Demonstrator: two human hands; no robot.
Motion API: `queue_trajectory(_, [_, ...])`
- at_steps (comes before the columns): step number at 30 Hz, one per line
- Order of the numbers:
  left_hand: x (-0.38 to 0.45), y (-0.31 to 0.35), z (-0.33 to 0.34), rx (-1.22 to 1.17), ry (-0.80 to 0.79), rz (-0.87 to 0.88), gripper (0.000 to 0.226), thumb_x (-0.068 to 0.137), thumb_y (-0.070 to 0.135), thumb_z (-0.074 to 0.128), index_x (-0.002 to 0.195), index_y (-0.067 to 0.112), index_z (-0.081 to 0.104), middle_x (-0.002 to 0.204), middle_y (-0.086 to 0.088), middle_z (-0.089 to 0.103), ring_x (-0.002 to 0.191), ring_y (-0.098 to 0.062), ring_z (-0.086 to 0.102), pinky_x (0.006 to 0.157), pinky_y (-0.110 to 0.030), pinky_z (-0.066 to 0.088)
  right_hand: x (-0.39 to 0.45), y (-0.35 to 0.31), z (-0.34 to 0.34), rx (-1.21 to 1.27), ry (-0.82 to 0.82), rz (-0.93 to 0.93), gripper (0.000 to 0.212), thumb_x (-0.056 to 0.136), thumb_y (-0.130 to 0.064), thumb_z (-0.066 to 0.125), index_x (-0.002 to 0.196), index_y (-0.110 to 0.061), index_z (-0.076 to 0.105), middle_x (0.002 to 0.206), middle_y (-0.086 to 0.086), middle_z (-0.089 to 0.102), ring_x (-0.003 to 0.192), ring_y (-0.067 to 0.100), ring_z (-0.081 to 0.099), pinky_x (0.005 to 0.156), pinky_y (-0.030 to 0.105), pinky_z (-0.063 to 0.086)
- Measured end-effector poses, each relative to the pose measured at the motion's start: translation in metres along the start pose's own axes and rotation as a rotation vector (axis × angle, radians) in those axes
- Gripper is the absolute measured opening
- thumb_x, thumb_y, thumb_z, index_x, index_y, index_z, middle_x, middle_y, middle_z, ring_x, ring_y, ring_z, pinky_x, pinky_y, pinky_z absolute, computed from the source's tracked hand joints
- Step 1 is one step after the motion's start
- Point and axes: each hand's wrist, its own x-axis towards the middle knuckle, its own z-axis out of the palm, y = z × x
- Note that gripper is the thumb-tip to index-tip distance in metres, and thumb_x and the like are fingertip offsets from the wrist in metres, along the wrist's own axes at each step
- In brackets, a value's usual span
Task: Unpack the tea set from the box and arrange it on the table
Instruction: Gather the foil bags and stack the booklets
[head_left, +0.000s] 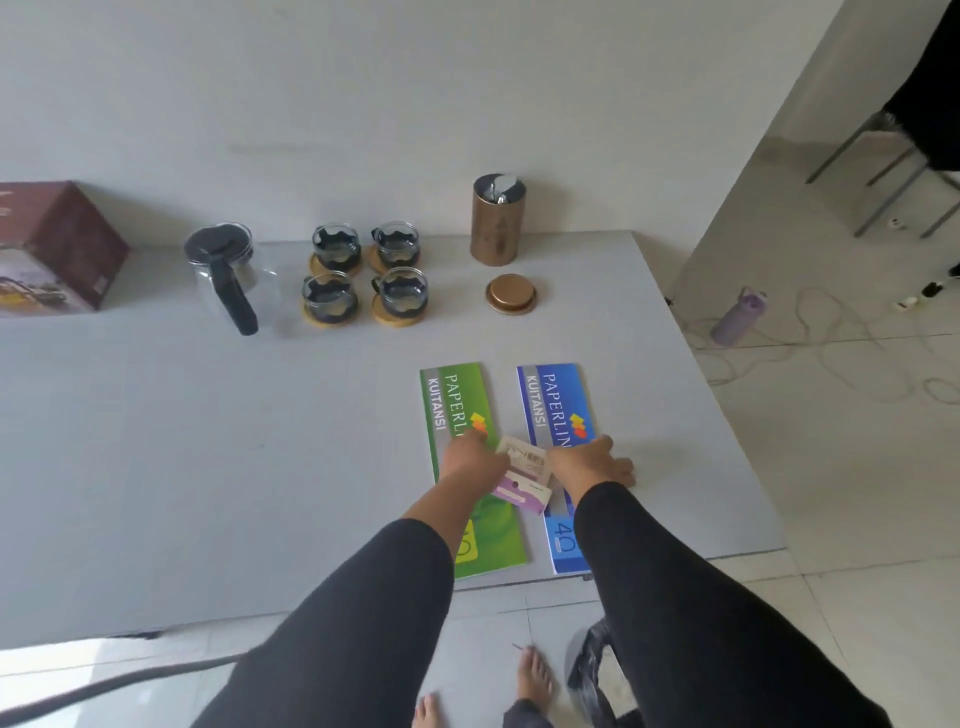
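Note:
A glass teapot (223, 273) with a black lid and handle stands at the back of the grey table (208, 441). Right of it, several glass cups (363, 275) sit on round wooden coasters in a square. The dark red box (57, 249) lies at the far left. My left hand (475, 460) rests over the green receipt book (457, 415) and holds small paper slips (524, 475). My right hand (597, 460) lies flat, fingers spread, on the blue receipt book (553, 405), beside the slips.
A bronze canister (496, 223) with a foil bag inside stands at the back right, its round lid (511, 294) lying in front. The table's right edge drops to a tiled floor with a purple bottle (737, 317), cables and chair legs.

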Motion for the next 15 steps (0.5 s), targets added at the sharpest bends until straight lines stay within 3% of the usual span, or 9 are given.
queue_trajectory(5, [0.004, 0.028, 0.026, 0.205, -0.053, 0.033, 0.077, 0.072, 0.025, 0.082, 0.136, 0.013, 0.040, 0.136, -0.011, 0.037, 0.119, -0.029, 0.052, 0.094, -0.036, 0.051, 0.031, -0.008, -0.012, -0.026, -0.028, -0.043, 0.054, 0.085, -0.031, 0.056, 0.131, -0.011, 0.035, 0.131, 0.017, 0.041, 0.122, 0.033, 0.042, 0.099, 0.040, 0.041])
queue_trajectory(11, [0.012, 0.054, 0.048, 0.139, -0.008, -0.042, 0.066, 0.074, 0.020, 0.081, 0.124, 0.007, 0.040, 0.124, -0.013, 0.050, 0.113, -0.028, 0.057, 0.090, -0.032, 0.051, 0.063, -0.017, -0.022, 0.050, -0.108, -0.055, 0.051, 0.087, -0.036, 0.059, 0.123, -0.002, 0.048, 0.122, 0.014, 0.060, 0.111, 0.033, 0.058, 0.088, 0.033, 0.047])
queue_trajectory(15, [0.021, 0.062, 0.046, 0.102, -0.001, -0.100, 0.062, 0.074, 0.022, 0.081, 0.120, 0.006, 0.042, 0.120, -0.011, 0.057, 0.110, -0.026, 0.060, 0.083, -0.029, 0.052, 0.077, -0.014, -0.027, -0.005, -0.157, -0.080, 0.036, 0.090, -0.038, 0.054, 0.105, -0.006, 0.061, 0.106, 0.012, 0.065, 0.102, 0.030, 0.062, 0.073, 0.028, 0.041])
